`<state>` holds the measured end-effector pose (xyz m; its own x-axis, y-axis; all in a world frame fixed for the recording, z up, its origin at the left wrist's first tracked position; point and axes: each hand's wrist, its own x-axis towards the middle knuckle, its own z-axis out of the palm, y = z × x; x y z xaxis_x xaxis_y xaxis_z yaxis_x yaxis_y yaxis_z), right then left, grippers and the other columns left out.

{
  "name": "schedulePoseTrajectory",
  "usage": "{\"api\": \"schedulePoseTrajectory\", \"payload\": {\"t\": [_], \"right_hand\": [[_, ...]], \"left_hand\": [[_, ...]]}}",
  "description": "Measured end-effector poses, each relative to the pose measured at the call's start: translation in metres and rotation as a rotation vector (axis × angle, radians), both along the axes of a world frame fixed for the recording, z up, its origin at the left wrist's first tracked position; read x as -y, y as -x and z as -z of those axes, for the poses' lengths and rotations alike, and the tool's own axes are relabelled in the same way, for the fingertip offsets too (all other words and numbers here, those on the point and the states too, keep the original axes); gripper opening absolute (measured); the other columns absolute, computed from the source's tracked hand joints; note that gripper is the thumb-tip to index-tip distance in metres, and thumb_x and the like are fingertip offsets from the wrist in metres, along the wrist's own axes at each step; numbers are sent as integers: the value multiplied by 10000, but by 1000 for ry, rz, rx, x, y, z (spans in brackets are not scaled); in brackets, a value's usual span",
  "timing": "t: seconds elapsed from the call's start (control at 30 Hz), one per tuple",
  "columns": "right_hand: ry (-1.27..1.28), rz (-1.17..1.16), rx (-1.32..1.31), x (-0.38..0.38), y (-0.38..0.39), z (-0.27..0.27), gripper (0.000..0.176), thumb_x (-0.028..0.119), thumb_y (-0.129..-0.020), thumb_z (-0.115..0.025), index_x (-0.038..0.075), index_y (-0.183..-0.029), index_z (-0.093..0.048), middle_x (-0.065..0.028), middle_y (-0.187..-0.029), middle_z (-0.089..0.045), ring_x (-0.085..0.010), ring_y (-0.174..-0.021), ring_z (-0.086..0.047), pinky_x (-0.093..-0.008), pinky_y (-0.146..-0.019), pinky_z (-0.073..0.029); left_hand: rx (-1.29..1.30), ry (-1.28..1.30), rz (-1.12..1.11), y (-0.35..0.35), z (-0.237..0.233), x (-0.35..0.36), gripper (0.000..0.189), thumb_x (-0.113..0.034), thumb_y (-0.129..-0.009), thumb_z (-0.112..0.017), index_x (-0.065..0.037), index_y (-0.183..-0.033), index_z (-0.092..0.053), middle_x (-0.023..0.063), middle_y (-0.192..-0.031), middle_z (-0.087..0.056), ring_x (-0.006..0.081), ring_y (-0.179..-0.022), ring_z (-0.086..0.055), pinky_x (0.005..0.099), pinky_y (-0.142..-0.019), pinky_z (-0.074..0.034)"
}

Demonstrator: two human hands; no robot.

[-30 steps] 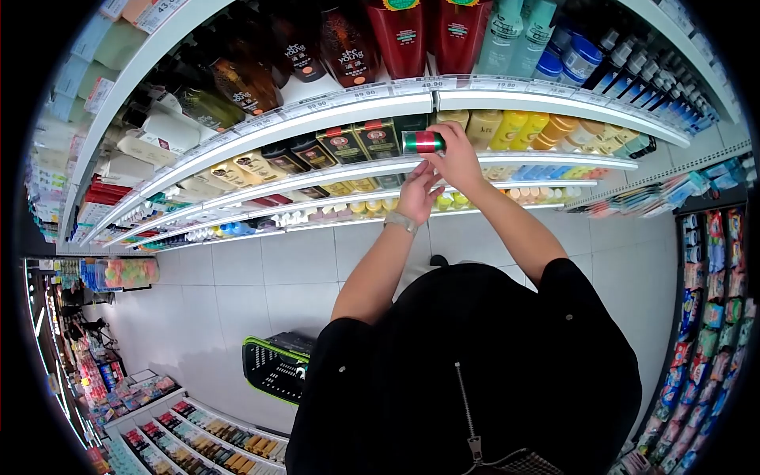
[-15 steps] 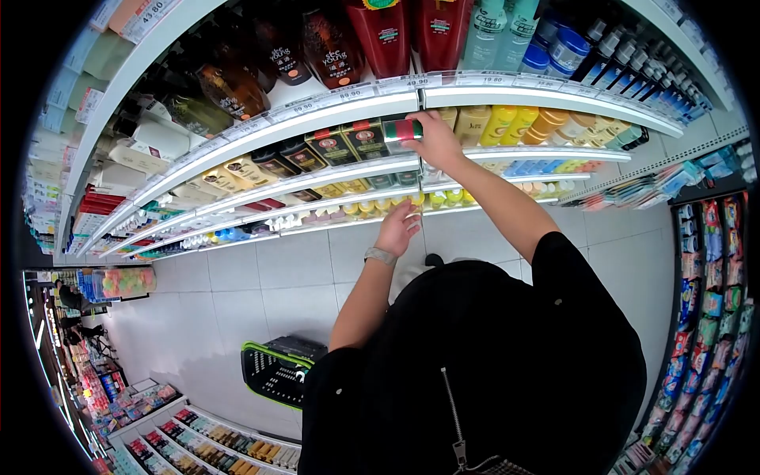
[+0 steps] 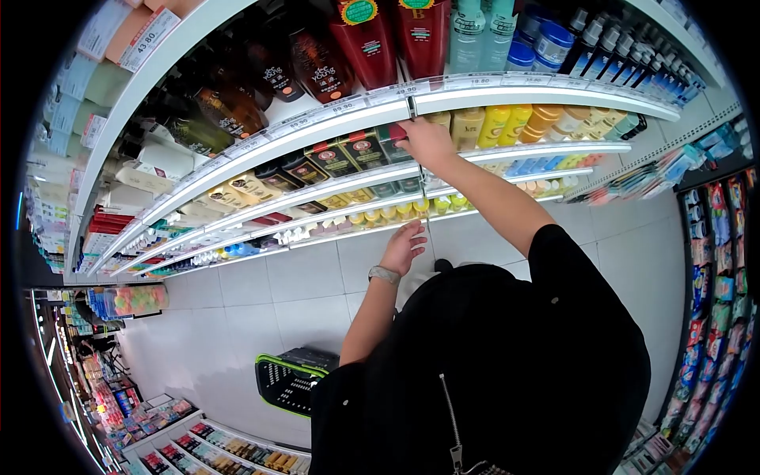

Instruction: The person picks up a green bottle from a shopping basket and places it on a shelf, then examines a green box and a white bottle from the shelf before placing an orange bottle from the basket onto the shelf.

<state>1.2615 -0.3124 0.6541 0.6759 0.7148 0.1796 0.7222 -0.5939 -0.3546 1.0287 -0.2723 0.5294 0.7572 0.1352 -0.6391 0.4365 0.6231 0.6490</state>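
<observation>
On the upper-middle shelf, my right hand [image 3: 431,145] has its fingers at the right side of a dark green box with a red top [image 3: 391,144]. The box stands upright in the row, and the hand hides part of its right edge. To its left are black-and-gold boxes with red tops [image 3: 364,149]. Lower down, my left hand [image 3: 404,250] hangs in front of the bottom shelves with its fingers apart and nothing in it. Yellow-capped bottles [image 3: 388,213] are the closest goods behind it.
Dark red bottles [image 3: 365,47] and brown bottles [image 3: 320,67] fill the shelf above. Yellow bottles [image 3: 494,127] stand right of my right hand. A black shopping basket with a green rim [image 3: 279,362] is on the tiled floor at my left. Another stocked rack [image 3: 716,293] lies far right.
The green box has gone from tilted, top facing me, to upright in the row beside the black-and-gold boxes. My right hand stays at it. My left hand has dropped slightly.
</observation>
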Motion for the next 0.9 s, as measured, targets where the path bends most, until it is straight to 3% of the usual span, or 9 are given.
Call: {"api": "schedulePoseTrajectory", "payload": {"t": [0.17, 0.27, 0.6, 0.77, 0.9], "right_hand": [[88, 20, 15, -15, -7, 12, 200, 193, -926, -596, 70, -1071, -660, -160, -1031, -665, -329, -906, -692, -446, -755, -560], [91, -13, 7, -15, -6, 7, 170, 125, -922, -552, 60, -1009, -683, -168, -1017, -677, -330, -906, -700, -454, -748, -569], [129, 33, -12, -22, -6, 0, 165, 106, -896, -562, 55, -949, -710, -177, -974, -714, -331, -900, -709, -438, -772, -578], [151, 54, 6, -27, -12, 8, 134, 111, -843, -630, 64, -951, -693, -167, -856, -712, -336, -842, -709, -446, -757, -568], [158, 43, 53, -28, -14, 6, 168, 170, -875, -612, 62, -879, -740, -172, -907, -725, -338, -859, -715, -434, -765, -576]], "left_hand": [[-7, -2, 7, 3, 2, 0, 454, -316, -965, -574, -91, -1353, -508, 41, -1239, -565, 218, -1062, -555, 381, -921, -435], [-15, -8, 7, 6, 3, 1, 449, -315, -969, -569, -87, -1351, -509, 35, -1233, -567, 210, -1058, -555, 378, -915, -437], [-19, -11, -13, 13, 6, 2, 425, -300, -970, -574, -79, -1330, -526, 41, -1203, -582, 200, -1014, -574, 354, -863, -459], [31, -176, -5, 10, 3, -8, 374, -294, -949, -617, -95, -1261, -570, 32, -1141, -605, 173, -954, -596, 326, -810, -468], [45, -290, -10, 6, -5, -15, 332, -279, -940, -635, -93, -1212, -596, 17, -1094, -618, 151, -925, -603, 318, -789, -468]]}}
